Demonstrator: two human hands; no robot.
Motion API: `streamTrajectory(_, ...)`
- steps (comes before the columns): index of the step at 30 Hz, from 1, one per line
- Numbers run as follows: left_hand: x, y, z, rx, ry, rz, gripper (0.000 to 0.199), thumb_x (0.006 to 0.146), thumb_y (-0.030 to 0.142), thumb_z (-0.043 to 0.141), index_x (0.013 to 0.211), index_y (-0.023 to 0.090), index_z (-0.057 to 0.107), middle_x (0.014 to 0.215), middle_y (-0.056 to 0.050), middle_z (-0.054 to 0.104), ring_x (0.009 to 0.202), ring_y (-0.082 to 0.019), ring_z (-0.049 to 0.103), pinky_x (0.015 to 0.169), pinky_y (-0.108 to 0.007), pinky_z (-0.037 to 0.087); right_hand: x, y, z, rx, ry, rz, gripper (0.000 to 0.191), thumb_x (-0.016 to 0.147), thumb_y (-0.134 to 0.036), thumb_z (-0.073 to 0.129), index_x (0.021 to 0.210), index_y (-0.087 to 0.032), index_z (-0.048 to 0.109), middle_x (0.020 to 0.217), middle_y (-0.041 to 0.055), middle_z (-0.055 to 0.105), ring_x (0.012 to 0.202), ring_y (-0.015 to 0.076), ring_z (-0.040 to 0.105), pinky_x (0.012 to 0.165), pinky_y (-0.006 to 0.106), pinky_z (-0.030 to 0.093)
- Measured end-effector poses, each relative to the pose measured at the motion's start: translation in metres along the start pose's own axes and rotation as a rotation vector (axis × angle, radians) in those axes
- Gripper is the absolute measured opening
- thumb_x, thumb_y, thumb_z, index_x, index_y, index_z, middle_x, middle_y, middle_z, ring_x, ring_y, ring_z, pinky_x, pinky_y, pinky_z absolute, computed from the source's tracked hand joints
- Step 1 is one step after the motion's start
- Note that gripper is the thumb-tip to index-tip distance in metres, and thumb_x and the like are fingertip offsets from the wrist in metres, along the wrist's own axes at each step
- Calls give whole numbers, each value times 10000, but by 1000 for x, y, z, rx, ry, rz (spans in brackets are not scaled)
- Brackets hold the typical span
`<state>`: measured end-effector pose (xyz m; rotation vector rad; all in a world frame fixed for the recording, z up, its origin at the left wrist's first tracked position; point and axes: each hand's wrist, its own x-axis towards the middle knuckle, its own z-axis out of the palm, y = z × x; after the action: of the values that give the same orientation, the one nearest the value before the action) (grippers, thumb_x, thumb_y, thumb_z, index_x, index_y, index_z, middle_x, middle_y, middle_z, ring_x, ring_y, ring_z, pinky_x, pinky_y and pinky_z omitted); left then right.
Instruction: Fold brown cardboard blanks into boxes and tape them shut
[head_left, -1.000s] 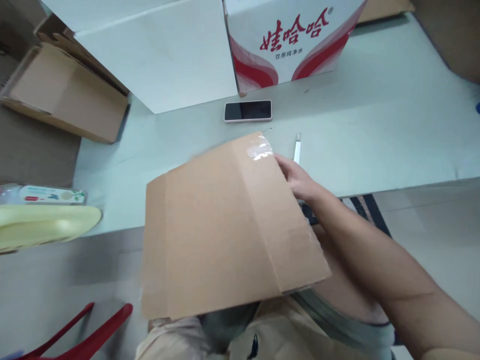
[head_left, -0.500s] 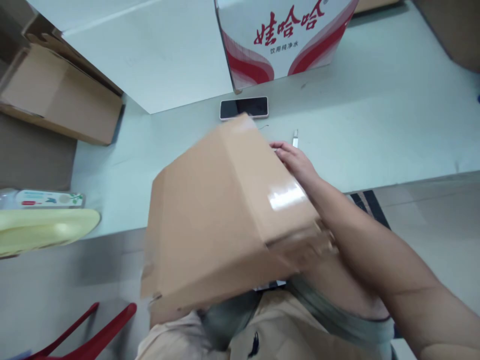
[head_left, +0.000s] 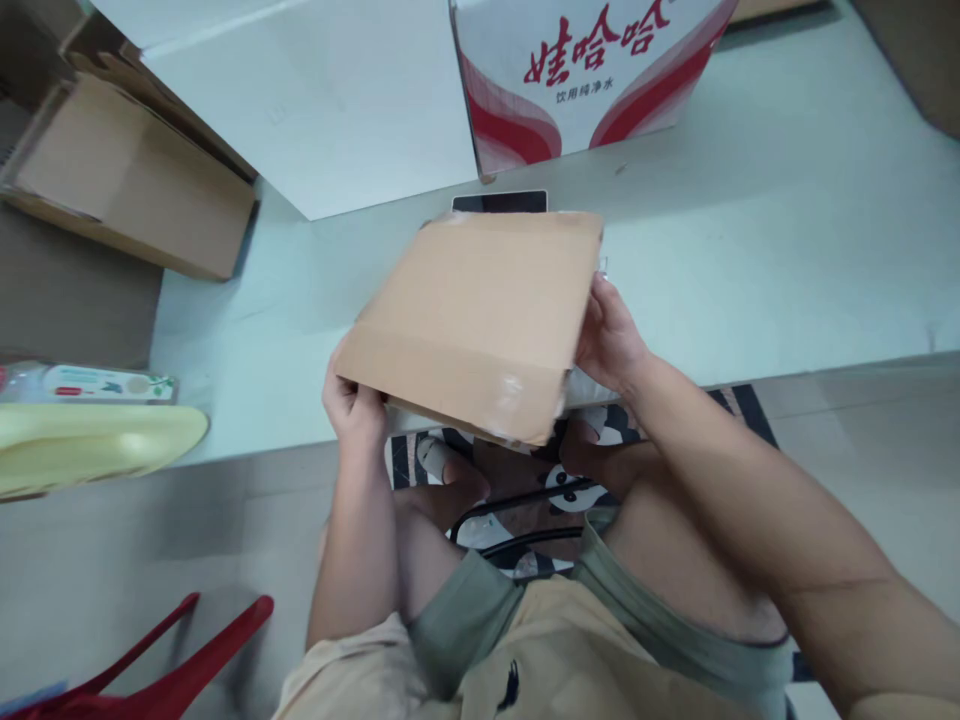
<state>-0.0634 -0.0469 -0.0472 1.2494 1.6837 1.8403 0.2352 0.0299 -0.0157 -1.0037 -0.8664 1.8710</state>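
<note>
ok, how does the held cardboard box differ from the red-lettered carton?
Colour: the held cardboard box is plain brown; the red-lettered carton is white with red swooshes.
Pose: the box is tilted between the left hand and right hand; the carton stands on the table.
Shared: both have flat faces with straight edges.

Live from the wearer's head, looking forward and steeply down! Peering over the shirt (head_left: 585,660) and shorts (head_left: 465,620) at the bottom edge, catching the left hand (head_left: 356,395), the right hand (head_left: 611,335) and the cardboard box (head_left: 476,305) at arm's reach, mid-view. Stretching across the tabletop (head_left: 787,250) to the white carton (head_left: 574,125), cropped up top, and taking in floor (head_left: 225,540) below!
</note>
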Motion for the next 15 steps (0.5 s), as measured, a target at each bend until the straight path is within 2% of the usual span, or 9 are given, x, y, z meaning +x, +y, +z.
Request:
streamTrajectory(3,0,5,-5,178,-138,110,363,815,454,729,1115,250,756,1229,-79,694,1214,-236,642,1120,-421,475,-3,-5,-1,-31,2,-58,757,705,-847,515,1152,-245,621,966,79,730,987,302,705,826,485,610)
streamTrajectory(5,1,11,-8,226,-226,130,318,798,402,729,1083,270,782,1226,-72,696,1200,-238,642,1123,-441,474,-4,-7,-4,-75,-29,-38,712,712,-827,520,1084,-232,645,932,93,729,1029,323,696,875,520,599)
streamTrajectory(7,1,14,-10,218,-312,118,324,749,308,723,1065,296,796,1214,-53,707,1198,-244,638,1129,-452,473,-3,-8,-10,-126,-39,1,612,710,-752,585,1020,-229,653,895,101,728,1017,336,697,895,541,592)
streamTrajectory(9,1,14,-11,133,-348,92,366,709,247,661,1038,311,808,1214,-41,712,1223,-251,624,1146,-442,462,1,-5,-16,-158,-16,30,518,705,-656,634,986,-222,657,878,103,729,979,342,700,886,554,593)
streamTrajectory(11,3,12,-12,17,-285,61,353,683,240,602,952,299,823,1213,-41,709,1243,-253,611,1151,-417,455,4,-1,-22,-163,21,34,470,704,-585,641,984,-208,663,875,106,731,942,346,702,867,568,596)
streamTrajectory(13,6,10,-12,-58,-139,8,296,670,265,600,880,274,809,1207,-48,699,1243,-250,609,1133,-401,461,5,3,-24,-164,47,32,442,698,-531,639,982,-194,670,868,109,732,917,347,703,853,575,597)
streamTrajectory(15,11,8,-14,-92,-12,-113,305,661,301,647,940,268,765,1201,-49,689,1180,-238,638,1047,-390,516,5,5,-21,-175,58,10,418,686,-493,640,969,-187,675,864,107,735,901,344,705,845,572,599)
